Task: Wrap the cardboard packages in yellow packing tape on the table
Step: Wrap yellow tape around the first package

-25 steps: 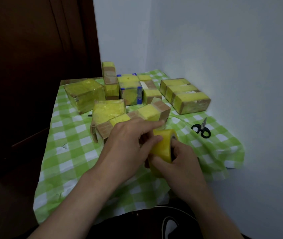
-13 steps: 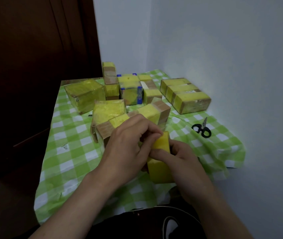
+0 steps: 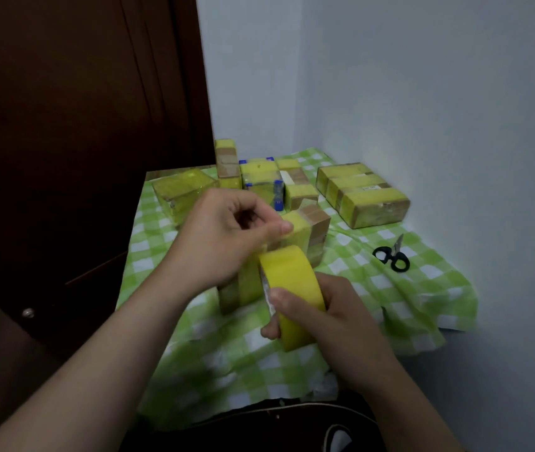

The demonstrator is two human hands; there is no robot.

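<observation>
So here's where we're at: the right hand (image 3: 328,316) is in the lower middle of the frame with its fingers curled tight around the yellow tape roll (image 3: 292,285). The thumb lies across the roll's near rim and the other fingers wrap round the far side. The roll stands on edge and is held up off the tablecloth (image 3: 422,298).

The left hand (image 3: 227,236) sits just above and left of the roll. Its thumb and forefinger are closed down narrow, pinching what looks like the tape's loose end, and the other fingers are curled into the palm. It's a bit blurry there, so we can't tell how much tape is pulled out.

Right behind both hands, dead centre, is the long cardboard package (image 3: 311,228). It has yellow bands on it and bare brown card showing at its far end.

Further back there's a flat banded box (image 3: 364,194) at centre right and a fully yellow box (image 3: 183,194) at centre left. A tall upright box (image 3: 227,161) and a blue-cornered box (image 3: 261,181) stand between them.

Black scissors (image 3: 391,256) lie on the cloth at the right, well apart from the hands. A dark door (image 3: 80,125) fills the left side.
</observation>
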